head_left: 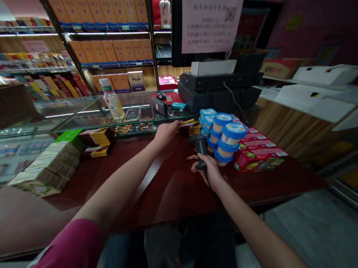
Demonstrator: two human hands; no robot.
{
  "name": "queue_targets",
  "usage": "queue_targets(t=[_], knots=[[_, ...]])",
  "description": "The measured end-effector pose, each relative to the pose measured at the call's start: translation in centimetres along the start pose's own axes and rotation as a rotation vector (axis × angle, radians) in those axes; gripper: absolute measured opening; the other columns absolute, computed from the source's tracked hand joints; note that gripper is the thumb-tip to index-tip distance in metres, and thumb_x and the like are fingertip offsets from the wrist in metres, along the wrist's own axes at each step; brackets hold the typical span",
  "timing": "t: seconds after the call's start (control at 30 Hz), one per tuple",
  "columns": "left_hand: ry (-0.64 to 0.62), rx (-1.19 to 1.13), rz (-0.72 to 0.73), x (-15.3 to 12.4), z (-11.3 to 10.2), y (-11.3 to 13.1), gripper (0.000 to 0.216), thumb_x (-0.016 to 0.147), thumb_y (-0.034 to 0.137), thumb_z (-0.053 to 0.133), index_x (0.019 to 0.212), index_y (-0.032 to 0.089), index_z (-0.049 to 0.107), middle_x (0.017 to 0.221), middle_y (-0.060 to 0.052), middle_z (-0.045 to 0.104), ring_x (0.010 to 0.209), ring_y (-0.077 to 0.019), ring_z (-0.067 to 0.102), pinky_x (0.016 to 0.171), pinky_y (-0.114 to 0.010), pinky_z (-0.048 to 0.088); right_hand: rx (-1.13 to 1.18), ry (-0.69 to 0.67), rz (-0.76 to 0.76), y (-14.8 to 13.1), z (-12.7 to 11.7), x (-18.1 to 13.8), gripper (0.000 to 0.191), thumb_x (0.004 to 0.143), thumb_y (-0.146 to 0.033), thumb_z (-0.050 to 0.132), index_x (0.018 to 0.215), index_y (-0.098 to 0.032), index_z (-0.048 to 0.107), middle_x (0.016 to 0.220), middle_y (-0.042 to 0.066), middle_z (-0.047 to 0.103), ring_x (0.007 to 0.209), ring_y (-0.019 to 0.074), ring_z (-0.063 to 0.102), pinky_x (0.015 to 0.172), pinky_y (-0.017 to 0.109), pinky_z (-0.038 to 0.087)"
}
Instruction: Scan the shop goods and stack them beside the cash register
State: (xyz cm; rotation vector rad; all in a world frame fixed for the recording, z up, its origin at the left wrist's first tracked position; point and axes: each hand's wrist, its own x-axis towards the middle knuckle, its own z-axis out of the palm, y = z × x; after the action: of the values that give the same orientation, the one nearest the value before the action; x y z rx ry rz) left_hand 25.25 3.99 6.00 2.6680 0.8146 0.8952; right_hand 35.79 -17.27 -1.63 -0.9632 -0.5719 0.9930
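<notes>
My right hand (209,168) is wrapped round the grip of a dark handheld barcode scanner (200,147), whose head points away toward the back of the dark red counter (169,186). My left hand (166,132) reaches forward with fingers closed on a small yellow-and-black packet (188,123) at the counter's far edge. More such packets (194,129) lie just right of it. Stacked blue-lidded tubs (226,138) stand right of the scanner.
Red boxes (259,152) lie beside the tubs. At left lie a stack of pale cartons (49,163) and yellow-black packets (97,141). A glass case (76,116) with a bottle (110,100), a black register (219,90) and stocked shelves (98,18) are behind.
</notes>
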Motion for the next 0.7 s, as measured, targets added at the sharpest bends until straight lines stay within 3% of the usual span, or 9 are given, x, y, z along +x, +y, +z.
queue_targets(t=[0.1,0.23,0.43,0.6,0.7], knots=[[-0.075,0.059,0.073,2.7,2.0,1.5,0.031,0.096,0.016,0.061,0.122,0.023,0.076,0.107,-0.017,0.079,0.109,-0.0326,0.074,0.098,-0.039,0.052,0.053,-0.018,0.023,0.2,0.0,0.7,0.038,0.076,-0.047,0.078,0.099,-0.019,0.065,0.091,0.008,0.080,0.050,0.0141,0.065,0.046,0.026,0.049],[-0.140,0.090,0.073,4.2,4.7,1.8,0.032,0.092,0.011,0.060,0.115,0.020,0.079,0.107,-0.021,0.078,0.111,-0.0367,0.073,0.102,-0.046,0.052,0.093,0.010,0.004,0.4,-0.1,1.0,0.035,0.076,-0.046,0.079,0.093,-0.020,0.063,0.082,0.004,0.077,0.047,0.0135,0.063,0.044,0.025,0.047],[-0.148,-0.035,0.055,4.0,7.1,1.0,0.047,0.093,0.007,0.051,0.133,0.023,0.071,0.139,-0.018,0.069,0.133,-0.0330,0.064,0.117,-0.050,0.044,0.092,0.007,0.023,0.6,-0.2,1.1,0.034,0.077,-0.046,0.077,0.094,-0.020,0.062,0.078,0.003,0.075,0.047,0.0129,0.062,0.045,0.024,0.047],[-0.113,-0.107,0.261,1.1,5.3,-1.1,0.072,0.086,0.000,0.047,0.156,0.011,0.046,0.164,-0.016,0.045,0.158,-0.0241,0.035,0.132,-0.047,0.023,-0.012,-0.119,-0.017,-0.3,0.1,0.0,0.034,0.081,-0.045,0.077,0.099,-0.020,0.063,0.090,0.004,0.077,0.050,0.0127,0.065,0.046,0.024,0.050],[0.018,-0.039,0.195,-3.4,2.4,-4.0,0.075,0.088,0.002,0.041,0.161,0.016,0.039,0.168,-0.012,0.040,0.160,-0.0204,0.029,0.133,-0.049,0.021,-0.118,-0.262,-0.044,-0.9,0.5,-0.7,0.029,0.083,-0.041,0.076,0.098,-0.018,0.066,0.099,0.008,0.078,0.051,0.0118,0.064,0.048,0.026,0.053]])
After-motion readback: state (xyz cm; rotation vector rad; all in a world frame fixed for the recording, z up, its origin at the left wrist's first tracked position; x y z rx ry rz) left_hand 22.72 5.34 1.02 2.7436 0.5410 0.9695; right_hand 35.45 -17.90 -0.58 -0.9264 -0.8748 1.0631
